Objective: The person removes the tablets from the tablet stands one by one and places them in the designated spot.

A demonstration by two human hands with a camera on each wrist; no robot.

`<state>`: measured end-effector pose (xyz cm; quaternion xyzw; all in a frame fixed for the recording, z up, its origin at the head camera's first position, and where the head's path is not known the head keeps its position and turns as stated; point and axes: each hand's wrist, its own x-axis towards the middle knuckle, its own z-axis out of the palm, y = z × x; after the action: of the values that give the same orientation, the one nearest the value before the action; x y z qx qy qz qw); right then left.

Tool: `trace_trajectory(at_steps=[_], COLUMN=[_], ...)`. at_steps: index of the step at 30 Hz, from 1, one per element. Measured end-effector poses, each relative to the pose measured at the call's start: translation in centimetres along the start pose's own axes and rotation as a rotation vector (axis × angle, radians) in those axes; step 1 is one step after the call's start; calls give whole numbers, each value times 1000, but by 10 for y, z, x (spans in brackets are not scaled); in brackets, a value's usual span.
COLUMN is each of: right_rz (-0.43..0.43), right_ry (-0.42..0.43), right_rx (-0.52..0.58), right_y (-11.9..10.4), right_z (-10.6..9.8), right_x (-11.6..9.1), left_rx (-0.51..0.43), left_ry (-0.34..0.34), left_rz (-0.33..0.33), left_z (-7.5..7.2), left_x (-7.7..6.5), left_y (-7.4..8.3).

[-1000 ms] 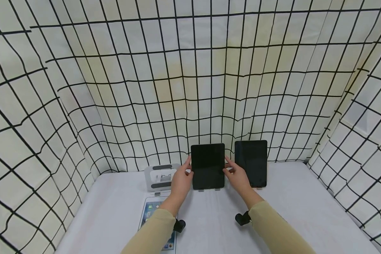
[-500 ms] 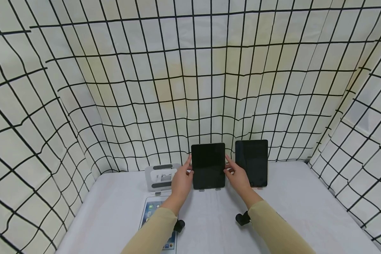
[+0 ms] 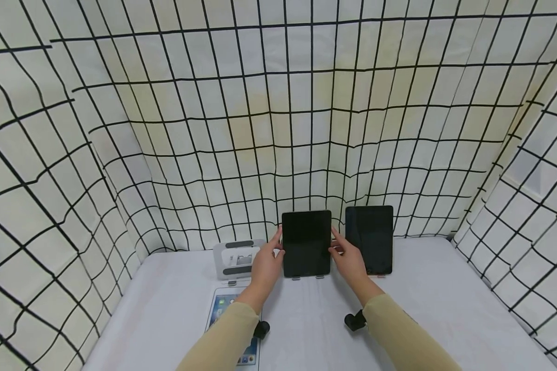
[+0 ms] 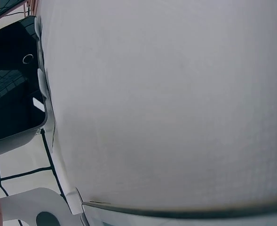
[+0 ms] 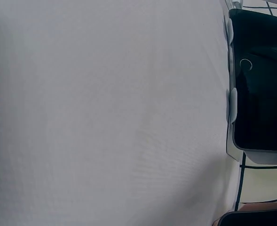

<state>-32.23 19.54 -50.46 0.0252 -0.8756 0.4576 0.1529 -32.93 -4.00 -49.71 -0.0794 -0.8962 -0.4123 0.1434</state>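
Note:
A black-screened tablet (image 3: 306,245) stands nearly upright at the back of the table, its lower edge on the small lips (image 3: 296,279) of a stand. My left hand (image 3: 266,265) holds its left edge, and my right hand (image 3: 351,258) holds the right edge, thumbs and fingers at the sides. In the left wrist view the tablet (image 4: 9,89) sits behind two grey lips; the right wrist view has the same tablet (image 5: 263,94) from the other side. Most of the stand is hidden behind it.
Right of it, a second dark tablet (image 3: 369,239) leans on a stand. Left is a bare grey stand (image 3: 219,257) with dark pads. In front of that lies a white-framed tablet (image 3: 219,306) with a lit screen, partly under my left sleeve. Gridded white cloth (image 3: 306,129) walls the table.
The hands and the middle tablet keep their positions; the whole head view has shifted very slightly.

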Motion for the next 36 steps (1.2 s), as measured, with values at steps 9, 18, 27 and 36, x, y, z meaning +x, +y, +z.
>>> trace_trajectory(at_steps=[9, 18, 27, 36], right_rz=[14, 17, 62, 57], right_ry=[8, -25, -85, -141], right_rx=[60, 106, 168, 204], right_y=[4, 3, 2, 1], right_z=[-1, -6, -12, -20], right_x=[-2, -5, -11, -16], left_rx=[-60, -83, -114, -200], left_ry=[-33, -62, -101, -146], left_rz=[-4, -12, -32, -65], left_z=[-3, -7, -13, -20], left_x=[0, -1, -6, -14], left_y=[2, 3, 5, 9])
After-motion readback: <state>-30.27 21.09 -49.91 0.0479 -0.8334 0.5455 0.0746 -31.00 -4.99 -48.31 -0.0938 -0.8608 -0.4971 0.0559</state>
